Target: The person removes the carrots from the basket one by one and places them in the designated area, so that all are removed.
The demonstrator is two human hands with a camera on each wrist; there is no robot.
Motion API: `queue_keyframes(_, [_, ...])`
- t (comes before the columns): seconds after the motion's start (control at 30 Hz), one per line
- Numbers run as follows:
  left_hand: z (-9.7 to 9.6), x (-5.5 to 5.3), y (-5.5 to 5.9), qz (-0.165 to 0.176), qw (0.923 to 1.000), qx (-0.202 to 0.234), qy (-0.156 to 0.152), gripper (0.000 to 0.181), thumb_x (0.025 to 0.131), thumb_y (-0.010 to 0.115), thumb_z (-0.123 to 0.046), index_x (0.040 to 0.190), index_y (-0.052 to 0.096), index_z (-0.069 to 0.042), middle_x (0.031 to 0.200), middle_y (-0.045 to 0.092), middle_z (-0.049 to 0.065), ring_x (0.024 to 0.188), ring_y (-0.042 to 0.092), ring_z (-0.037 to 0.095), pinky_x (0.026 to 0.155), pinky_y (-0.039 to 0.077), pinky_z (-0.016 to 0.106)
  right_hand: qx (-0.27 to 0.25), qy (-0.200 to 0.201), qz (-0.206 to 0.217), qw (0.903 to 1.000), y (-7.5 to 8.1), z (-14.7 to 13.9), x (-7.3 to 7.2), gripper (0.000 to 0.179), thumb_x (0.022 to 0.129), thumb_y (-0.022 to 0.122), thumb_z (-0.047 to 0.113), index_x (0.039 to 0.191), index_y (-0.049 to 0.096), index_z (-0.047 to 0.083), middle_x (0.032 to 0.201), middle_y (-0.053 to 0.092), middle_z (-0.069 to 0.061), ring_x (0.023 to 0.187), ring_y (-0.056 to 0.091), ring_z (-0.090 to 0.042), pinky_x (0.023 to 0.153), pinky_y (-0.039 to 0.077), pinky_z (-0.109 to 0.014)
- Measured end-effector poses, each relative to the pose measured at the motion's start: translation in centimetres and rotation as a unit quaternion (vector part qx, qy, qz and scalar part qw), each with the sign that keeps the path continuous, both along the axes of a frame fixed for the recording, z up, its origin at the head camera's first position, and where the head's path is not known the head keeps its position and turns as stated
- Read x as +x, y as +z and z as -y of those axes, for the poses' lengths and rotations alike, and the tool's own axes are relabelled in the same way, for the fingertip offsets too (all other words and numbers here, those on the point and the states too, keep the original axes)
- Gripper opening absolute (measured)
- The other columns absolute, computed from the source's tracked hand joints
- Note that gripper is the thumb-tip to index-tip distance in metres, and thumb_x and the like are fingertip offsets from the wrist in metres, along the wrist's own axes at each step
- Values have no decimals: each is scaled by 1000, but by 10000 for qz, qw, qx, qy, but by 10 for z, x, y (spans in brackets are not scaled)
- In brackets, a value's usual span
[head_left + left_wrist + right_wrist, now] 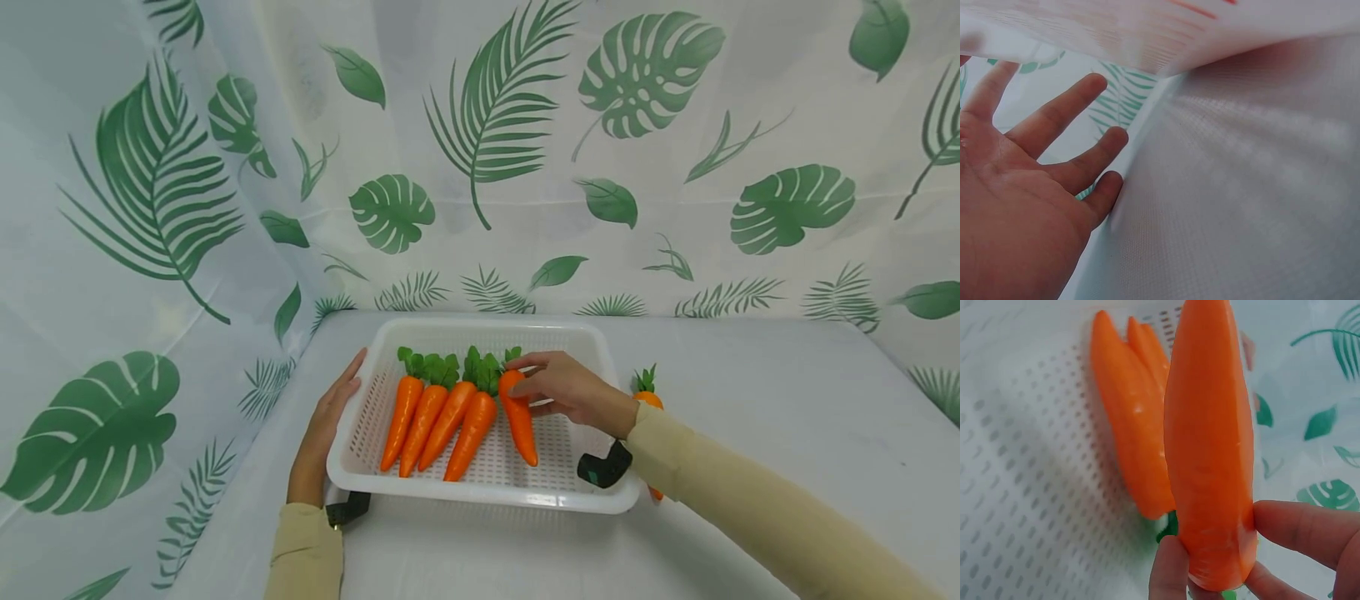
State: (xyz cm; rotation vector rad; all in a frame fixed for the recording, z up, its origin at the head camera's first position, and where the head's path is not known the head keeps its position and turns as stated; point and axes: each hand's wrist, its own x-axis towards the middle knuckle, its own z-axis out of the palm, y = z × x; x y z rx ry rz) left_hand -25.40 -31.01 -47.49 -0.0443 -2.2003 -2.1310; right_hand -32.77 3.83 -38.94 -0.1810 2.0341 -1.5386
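Observation:
Between the thumb and fingers of my right hand (566,387) is an orange carrot (519,421), pinched near its leafy end over the white basket (487,493). The right wrist view shows this carrot (1210,437) close up, with fingertips on both sides of its thick end. Several other carrots (472,433) lie side by side in the basket's left half, green tops toward the far side. My left hand (326,425) is at the basket's left outer wall. In the left wrist view its fingers (1063,115) are spread and extended below the rim.
Another carrot (647,400) lies on the white table (787,433) just right of the basket, partly hidden behind my right wrist. A leaf-patterned curtain (525,167) hangs behind the table and along the left side.

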Motion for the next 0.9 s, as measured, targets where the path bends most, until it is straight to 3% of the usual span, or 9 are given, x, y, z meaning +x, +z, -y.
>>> queue_keyframes(0.9, [1,0,0,-8,9999,-144,-45,57,117,35,-36,173,25,-27,176,23,-7,159,23,21,127,22,51,-416,77,-132,9990,17,-22,6,54,103,67,6,153,51,-6,139,60,-26,113,68,-36,99,58,-48])
